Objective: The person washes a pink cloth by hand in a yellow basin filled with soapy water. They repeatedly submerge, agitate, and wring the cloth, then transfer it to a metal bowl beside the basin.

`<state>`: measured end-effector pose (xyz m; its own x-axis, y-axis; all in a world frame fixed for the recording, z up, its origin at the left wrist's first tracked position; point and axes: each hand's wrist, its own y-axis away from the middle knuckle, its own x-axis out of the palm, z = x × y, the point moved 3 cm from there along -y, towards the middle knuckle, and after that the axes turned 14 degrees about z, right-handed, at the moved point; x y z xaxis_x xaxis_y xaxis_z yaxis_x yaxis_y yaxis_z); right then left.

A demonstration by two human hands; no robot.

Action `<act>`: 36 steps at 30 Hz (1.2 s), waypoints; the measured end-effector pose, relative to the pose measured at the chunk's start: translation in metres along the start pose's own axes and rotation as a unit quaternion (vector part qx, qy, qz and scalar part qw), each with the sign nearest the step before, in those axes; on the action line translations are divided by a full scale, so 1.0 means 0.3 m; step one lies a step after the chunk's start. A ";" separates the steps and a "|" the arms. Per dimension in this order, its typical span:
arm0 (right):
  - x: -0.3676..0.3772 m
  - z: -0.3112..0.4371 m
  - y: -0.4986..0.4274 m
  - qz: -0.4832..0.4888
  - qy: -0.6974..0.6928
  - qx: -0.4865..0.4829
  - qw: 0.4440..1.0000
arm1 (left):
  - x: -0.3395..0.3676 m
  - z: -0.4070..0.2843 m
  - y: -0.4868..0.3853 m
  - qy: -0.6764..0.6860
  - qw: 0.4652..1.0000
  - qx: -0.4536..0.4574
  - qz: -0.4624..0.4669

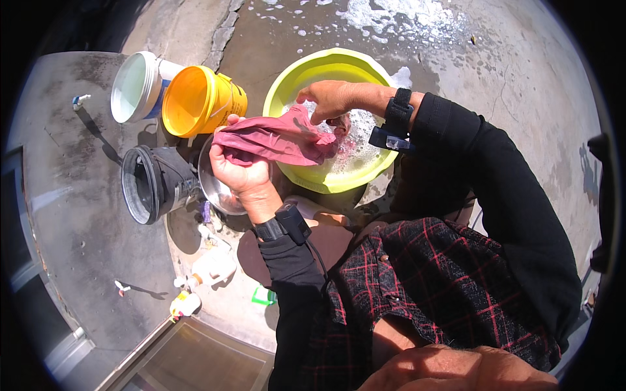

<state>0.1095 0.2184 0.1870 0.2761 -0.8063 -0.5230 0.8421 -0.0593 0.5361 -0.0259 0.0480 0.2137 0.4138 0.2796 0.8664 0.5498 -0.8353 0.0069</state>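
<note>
My left hand (239, 168) holds one end of a wet, dusty-red cloth (279, 139), gripped between thumb and fingers. The cloth stretches across the near left rim of a lime-green plastic basin (325, 183). Its other end hangs bunched above the suds. Over the basin, my right hand (330, 97) is bent down, thumb and fingers by the cloth's upper edge; whether they pinch it I cannot tell. White foam and soapy water (362, 132) fill the basin, and a dark reddish piece of fabric (340, 124) shows just below my right hand.
A white bucket (132, 88), a yellow bucket (188, 100) and a black bucket (159, 183) stand left of the basin. Partly behind my left wrist is a metal bowl (210, 195). Plastic bottles (215, 266) lie nearer. Spilled foam (391, 17) covers concrete beyond the basin.
</note>
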 end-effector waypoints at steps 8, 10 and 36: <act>0.104 0.025 -0.067 0.102 0.044 -0.008 0.994 | 0.005 -0.021 -0.011 0.069 0.998 0.008 -0.003; 0.139 0.025 -0.085 0.081 0.063 -0.045 0.994 | 0.017 -0.021 -0.018 0.100 0.994 0.002 0.045; 0.292 -0.048 -0.134 0.135 0.120 -0.032 0.983 | -0.002 -0.150 -0.004 0.127 0.982 0.127 -0.058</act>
<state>0.1064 0.1585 0.1100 0.5891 -0.6242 -0.5131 0.7483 0.1818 0.6380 -0.0595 0.0277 0.2357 0.1618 0.2115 0.9639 0.7589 -0.6510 0.0154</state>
